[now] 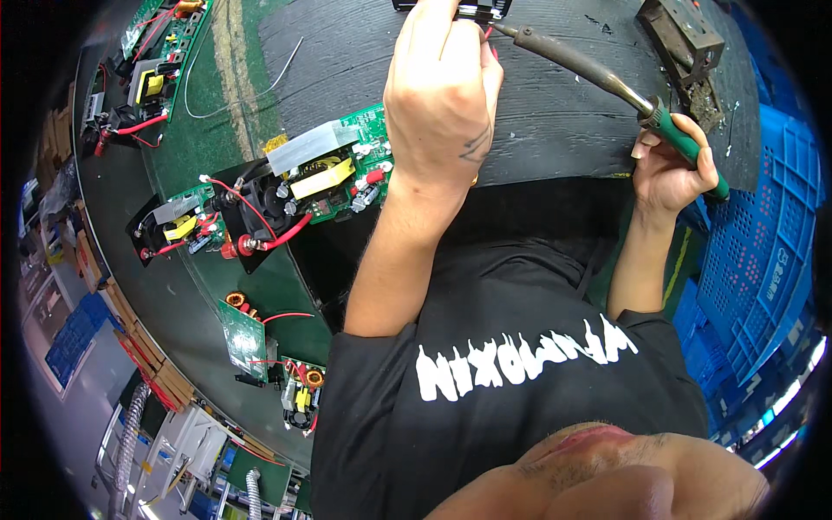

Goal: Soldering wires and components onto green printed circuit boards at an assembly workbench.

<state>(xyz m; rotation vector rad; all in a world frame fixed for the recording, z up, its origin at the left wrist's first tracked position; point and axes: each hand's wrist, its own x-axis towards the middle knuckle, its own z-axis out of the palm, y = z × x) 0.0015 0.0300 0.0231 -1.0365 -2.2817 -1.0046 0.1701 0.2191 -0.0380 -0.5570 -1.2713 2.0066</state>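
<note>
My right hand [667, 169] is wrapped round the green handle of a soldering iron [589, 69]. The iron's metal barrel slants up to the left, and its tip is close to a black part [485, 9] at the top edge. Beside that part is my left hand [442, 95], back up and fingers curled closed. A short bit of red wire shows by its fingers; what they grip is hidden. Left of my left wrist lies a green circuit board [373, 143] with a silver heat sink, a yellow transformer and thick red wires.
A black mat [555, 130] covers the bench. A metal block [680, 39] sits at the far right, near a blue perforated crate [763, 225]. Thin solder wire [251, 108] curls on the left. More circuit boards [143, 87] lie along the left side and lower left [247, 338].
</note>
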